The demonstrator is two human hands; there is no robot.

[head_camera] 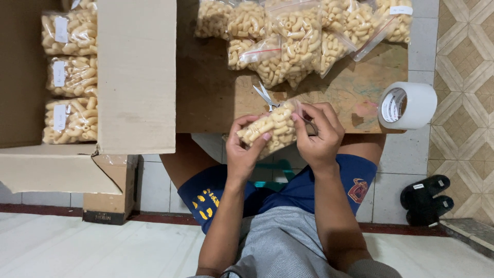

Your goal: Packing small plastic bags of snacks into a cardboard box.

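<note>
While my left hand [246, 146] and right hand [318, 135] gripped the macaroni bag [270, 128] at the surface's [216, 98] six-o'clock edge, I was sealing its top, scissors [266, 96] lying at twelve o'clock.

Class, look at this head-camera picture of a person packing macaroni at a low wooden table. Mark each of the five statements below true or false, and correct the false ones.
1. Both hands hold one small clear plastic bag of pale macaroni. True: the left hand grips it from below and the right hand pinches its top end.
2. The silver metal scissors are in the right hand. False: they lie on the brown wooden table, just above the held bag.
3. The white roll of tape sits at the table's right edge. True.
4. The brown cardboard box holds no bags. False: three filled bags show inside it.
5. A pair of red sandals lies on the floor. False: the sandals are black.
</note>
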